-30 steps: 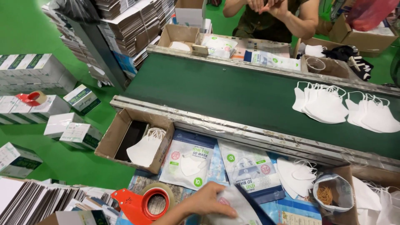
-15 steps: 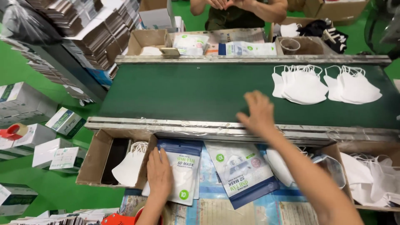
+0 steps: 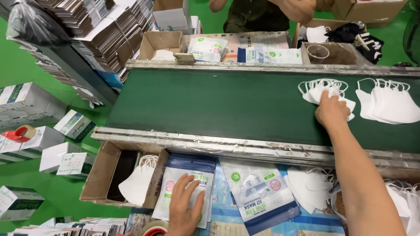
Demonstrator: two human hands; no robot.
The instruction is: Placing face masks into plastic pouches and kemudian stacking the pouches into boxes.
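The right hand (image 3: 331, 109) lay spread, seemingly pressing rather than gripping, on a soft, light stack of white masks (image 3: 326, 92) on the green belt (image 3: 218, 107), best pinched by the folded edge, while below the belt the left hand (image 3: 184, 209) rested flat on a slippery pouch (image 3: 189, 179).

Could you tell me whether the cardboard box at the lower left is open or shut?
Open. The cardboard box has no lid over it, and white masks and a dark compartment show inside.
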